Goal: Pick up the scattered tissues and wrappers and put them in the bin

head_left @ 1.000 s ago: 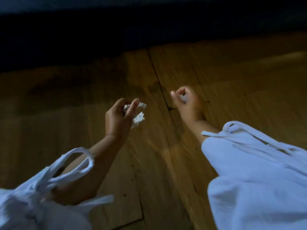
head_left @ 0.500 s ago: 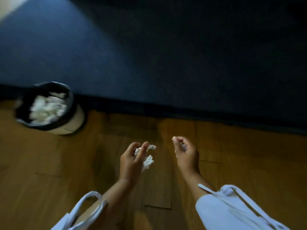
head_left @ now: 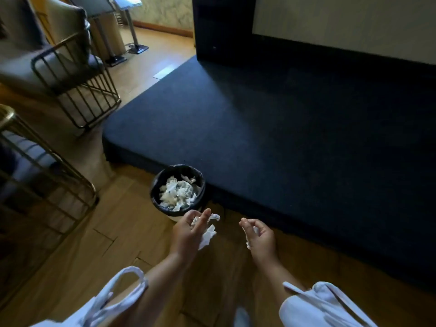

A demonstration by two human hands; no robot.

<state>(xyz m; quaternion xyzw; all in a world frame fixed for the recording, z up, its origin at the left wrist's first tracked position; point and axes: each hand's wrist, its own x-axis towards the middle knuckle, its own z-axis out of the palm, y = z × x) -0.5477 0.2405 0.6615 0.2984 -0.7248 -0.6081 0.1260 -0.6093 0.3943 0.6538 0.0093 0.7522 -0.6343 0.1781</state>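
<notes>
While standing on a wooden floor [head_left: 99, 258], a person's left hand [head_left: 188, 234] is grasping crumpled tissues [head_left: 208, 232] and the right hand [head_left: 260, 238] is pinching a small tissue [head_left: 250, 237], just near of the black-lined bin [head_left: 157, 197] holding tissues.

Your bin [head_left: 153, 193] is small and round, with a black liner folded over its rim and a pale wall below. It stands upright on the wooden floor [head_left: 113, 246], close against the edge of the dark platform [head_left: 283, 138]. A heap of crumpled white tissues [head_left: 177, 193] fills it. 1 crumpled white tissue [head_left: 208, 234] sits in your left hand [head_left: 188, 234], its ends sticking out past your fingers, just short of the bin. A smaller white scrap [head_left: 248, 239] is pinched in your right hand [head_left: 260, 239].
</notes>
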